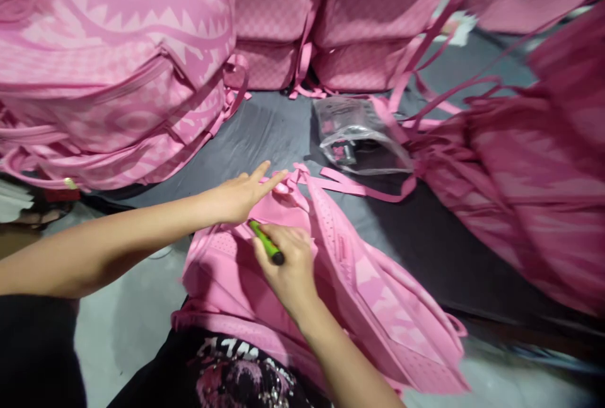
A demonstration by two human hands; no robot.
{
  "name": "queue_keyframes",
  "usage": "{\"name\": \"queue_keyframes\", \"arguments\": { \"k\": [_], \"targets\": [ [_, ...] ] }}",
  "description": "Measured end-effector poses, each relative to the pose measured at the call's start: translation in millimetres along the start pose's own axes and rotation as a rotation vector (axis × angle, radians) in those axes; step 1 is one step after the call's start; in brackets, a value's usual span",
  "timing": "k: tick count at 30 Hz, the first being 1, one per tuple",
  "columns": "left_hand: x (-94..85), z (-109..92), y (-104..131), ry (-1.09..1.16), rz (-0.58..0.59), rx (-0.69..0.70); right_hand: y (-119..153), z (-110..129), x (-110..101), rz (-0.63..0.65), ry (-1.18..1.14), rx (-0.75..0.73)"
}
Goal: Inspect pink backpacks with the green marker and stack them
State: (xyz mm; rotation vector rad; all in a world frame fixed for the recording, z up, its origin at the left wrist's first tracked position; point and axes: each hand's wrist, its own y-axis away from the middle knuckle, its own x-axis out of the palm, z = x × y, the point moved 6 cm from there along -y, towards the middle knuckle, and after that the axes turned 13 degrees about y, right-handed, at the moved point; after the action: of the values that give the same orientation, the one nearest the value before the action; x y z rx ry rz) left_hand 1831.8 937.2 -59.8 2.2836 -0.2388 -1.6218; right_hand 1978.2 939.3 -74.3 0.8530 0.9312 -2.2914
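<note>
An opened pink backpack (378, 294) lies across my lap and the edge of the dark table. My right hand (288, 256) is closed around a green tool with a black end (267, 243), its far tip against the pink fabric near the top of the bag. Spread over the bag's upper edge is my left hand (250, 190), fingers apart and resting near a knotted pink strap (300, 174). Whether anything lies beneath that palm is hidden.
A clear plastic bag (359, 137) with small parts sits on the dark table (278, 124). A large pink backpack (118, 74) stands left, checkered pink bags (269, 4) stand behind, and more pink bags (534, 174) with loose straps lie right.
</note>
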Motion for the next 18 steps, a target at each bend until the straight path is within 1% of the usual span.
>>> {"name": "queue_keyframes", "arguments": {
  "k": [3,5,6,8,9,10,11,12,13,14,15,17,18],
  "targets": [
    [2.6,2,1,0.019,-0.025,0.022,-1,-2,5,0.097,-0.064,0.039],
    [5.0,4,1,0.026,-0.034,0.021,-1,-2,-5,0.109,-0.023,0.080],
    [5.8,5,0,0.028,-0.043,0.022,-1,-1,-14,0.108,-0.027,0.089],
    [7.3,6,0,0.032,-0.060,0.024,-4,0,-35,0.111,-0.127,0.073],
    [8.5,7,0,0.036,-0.064,0.025,-10,-2,-49,0.081,-0.184,0.054],
    [9.7,7,0,0.040,-0.066,0.025,-18,-10,-65,0.013,-0.208,0.038],
    [10.9,8,-1,0.042,-0.068,0.022,-28,-24,-81,-0.082,-0.185,0.036],
    [12.2,9,-1,0.042,-0.070,0.018,-41,-43,-96,-0.201,-0.098,0.051],
    [13.5,9,-2,0.042,-0.070,0.015,-55,-67,-107,-0.301,0.039,0.088],
    [14.6,10,-3,0.041,-0.071,0.012,-72,-95,-109,-0.306,0.191,0.147],
    [15.4,10,-3,0.042,-0.075,0.010,-90,-124,-105,-0.245,0.321,0.198],
    [16.1,10,-5,0.054,-0.085,0.013,-124,-173,-94,-0.216,0.382,0.200],
    [16.0,9,-6,0.065,-0.093,0.017,-138,-191,-85,-0.207,0.398,0.169]
  ]
}}
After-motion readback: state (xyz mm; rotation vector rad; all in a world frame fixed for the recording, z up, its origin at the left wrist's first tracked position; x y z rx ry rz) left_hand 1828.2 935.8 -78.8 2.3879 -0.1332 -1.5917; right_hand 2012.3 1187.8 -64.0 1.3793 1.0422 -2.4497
